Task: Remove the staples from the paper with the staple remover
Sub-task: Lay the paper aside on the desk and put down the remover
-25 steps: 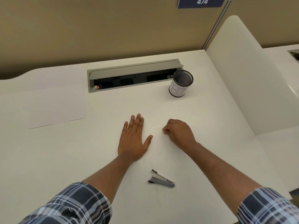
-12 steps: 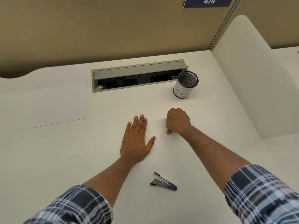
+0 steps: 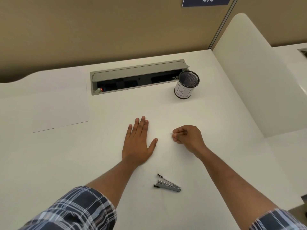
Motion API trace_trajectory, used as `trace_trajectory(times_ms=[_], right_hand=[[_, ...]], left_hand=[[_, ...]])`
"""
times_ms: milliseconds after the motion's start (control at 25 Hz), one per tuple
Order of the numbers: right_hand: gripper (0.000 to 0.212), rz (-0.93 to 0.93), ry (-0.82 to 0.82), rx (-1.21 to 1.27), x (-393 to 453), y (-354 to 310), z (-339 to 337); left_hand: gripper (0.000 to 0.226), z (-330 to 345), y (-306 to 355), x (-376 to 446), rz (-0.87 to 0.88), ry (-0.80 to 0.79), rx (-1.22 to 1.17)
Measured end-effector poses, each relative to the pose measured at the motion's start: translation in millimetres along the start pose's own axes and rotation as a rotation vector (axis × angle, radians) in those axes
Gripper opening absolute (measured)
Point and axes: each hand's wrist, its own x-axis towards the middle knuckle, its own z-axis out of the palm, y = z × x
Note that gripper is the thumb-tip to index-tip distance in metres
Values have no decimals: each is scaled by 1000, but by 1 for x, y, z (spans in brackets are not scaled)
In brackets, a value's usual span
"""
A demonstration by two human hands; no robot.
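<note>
I see the left hand [image 3: 138, 143] pressed flat, fingers straight, on the white surface [image 3: 224, 123]. The right hand [image 3: 187, 136] is clenched, fingertips pinched; whether it grips anything I cannot tell. The staple remover [image 3: 167, 184] lies untouched at 6 o'clock of both hands.
</note>
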Motion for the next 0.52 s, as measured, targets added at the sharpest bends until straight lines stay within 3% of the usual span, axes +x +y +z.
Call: trace_trajectory(times_ms=[200,360,520], right_hand=[[9,21,56,86,1,5,0],[11,-132,-4,-308,1,6,5],[16,-85,-21,-456,4,-3,11]], left_hand=[[79,0,0,1,-1,-1,-6],[78,1,0,0,0,8,-16],[78,1,0,0,-4,0,-9]])
